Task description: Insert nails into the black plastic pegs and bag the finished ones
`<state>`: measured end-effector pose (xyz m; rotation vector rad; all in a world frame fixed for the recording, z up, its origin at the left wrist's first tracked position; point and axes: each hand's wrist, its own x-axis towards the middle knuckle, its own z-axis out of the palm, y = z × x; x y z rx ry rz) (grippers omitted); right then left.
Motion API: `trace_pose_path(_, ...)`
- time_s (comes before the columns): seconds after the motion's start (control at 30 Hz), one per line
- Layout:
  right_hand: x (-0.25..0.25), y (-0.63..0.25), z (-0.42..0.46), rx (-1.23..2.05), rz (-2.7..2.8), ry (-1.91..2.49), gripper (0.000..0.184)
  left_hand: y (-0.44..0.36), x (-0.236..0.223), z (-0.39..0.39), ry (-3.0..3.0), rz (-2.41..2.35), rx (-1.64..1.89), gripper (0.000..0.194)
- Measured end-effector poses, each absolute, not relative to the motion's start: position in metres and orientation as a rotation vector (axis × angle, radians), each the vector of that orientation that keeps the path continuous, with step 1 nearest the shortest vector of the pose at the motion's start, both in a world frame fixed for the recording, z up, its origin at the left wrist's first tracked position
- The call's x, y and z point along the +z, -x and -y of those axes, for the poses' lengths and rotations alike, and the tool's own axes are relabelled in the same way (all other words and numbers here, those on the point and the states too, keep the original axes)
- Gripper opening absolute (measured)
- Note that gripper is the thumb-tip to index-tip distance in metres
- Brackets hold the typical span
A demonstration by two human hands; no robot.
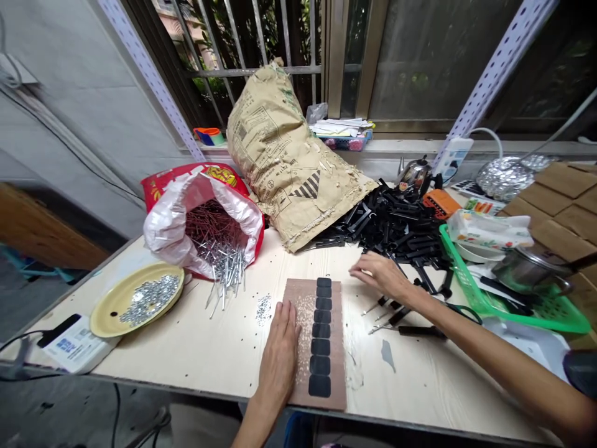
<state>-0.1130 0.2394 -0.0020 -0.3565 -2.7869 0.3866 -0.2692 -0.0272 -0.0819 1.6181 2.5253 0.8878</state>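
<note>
A brown board (pixel 336 348) lies before me near the table's front edge, with a column of black rounded-square pieces (pixel 320 347) along it. My left hand (pixel 280 348) rests flat along the board's left side, fingers stretched out. Just past that hand's fingertips is a small scatter of silvery bits (pixel 263 309). To the right of the board's far end, my right hand (pixel 385 277) hovers over the table with fingers loosely extended; I see nothing held. Below it lie several tools with thin metal shafts and black handles (pixel 400 314).
A yellow plate (pixel 105 311) of small metal pieces stands left, near an open bag of metal rods (pixel 161 227). Behind are a paper sack (pixel 280 155) and a heap of black plastic parts (pixel 396 224). A green basket (pixel 566 320) and cardboard boxes (pixel 550 202) stand right.
</note>
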Motion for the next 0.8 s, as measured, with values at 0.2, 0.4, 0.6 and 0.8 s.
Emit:
trace_pose_path(0.2, -0.036, 0.226, -0.249, 0.054, 2.812, 0.257, 0.023, 0.285, -0.045, 0.049, -1.421, -2.685, 1.181, 0.033)
trace_pose_path(0.4, -0.056, 0.251, -0.252, -0.168, 2.877, 0.262, 0.02, 0.336, -0.035, 0.07, -1.173, -2.819, 1.07, 0.029)
trace_pose_path(0.6, -0.061, 0.243, -0.262, -0.213, 2.926, 0.318, 0.021, 0.351, -0.047, 0.063, -1.245, -2.644, 0.951, 0.028)
trace_pose_path(0.8, -0.062, 0.226, -0.262, -0.201, 2.888, 0.316, 0.022, 0.344, -0.051, 0.063, -1.291, -2.675, 0.898, 0.025)
